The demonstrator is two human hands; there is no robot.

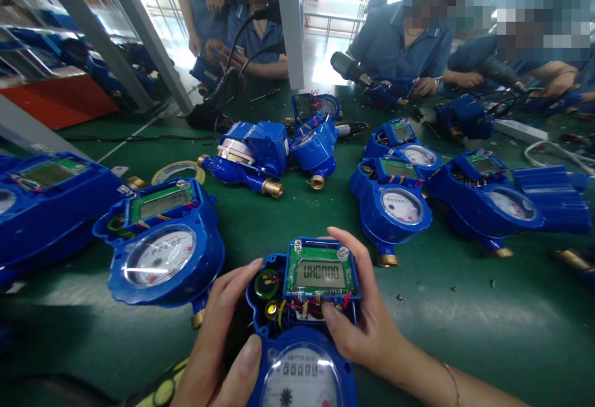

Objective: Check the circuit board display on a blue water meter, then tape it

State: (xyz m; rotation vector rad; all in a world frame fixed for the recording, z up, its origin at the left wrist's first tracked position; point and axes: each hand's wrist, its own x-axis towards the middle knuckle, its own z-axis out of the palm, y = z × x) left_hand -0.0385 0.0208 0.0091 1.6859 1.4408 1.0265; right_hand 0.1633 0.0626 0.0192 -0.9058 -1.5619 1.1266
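Observation:
A blue water meter [304,339] with its top housing uncovered is at the bottom centre. Its display module [321,272], a green circuit board in a blue frame, shows characters on a grey screen and sits tilted over the housing, with coloured wires below it. My right hand [367,320] grips this module, fingers along its right and top edges and thumb at its lower edge. Around the meter's left side curls my left hand [227,339], its thumb by the round dial.
Open blue meters stand at left [170,246], far left [51,202] and right [393,202]. Further back are two more meters [251,156], a tape roll [179,173] and black cables. Co-workers [404,41] sit across the green table [446,308]; small screws lie at right.

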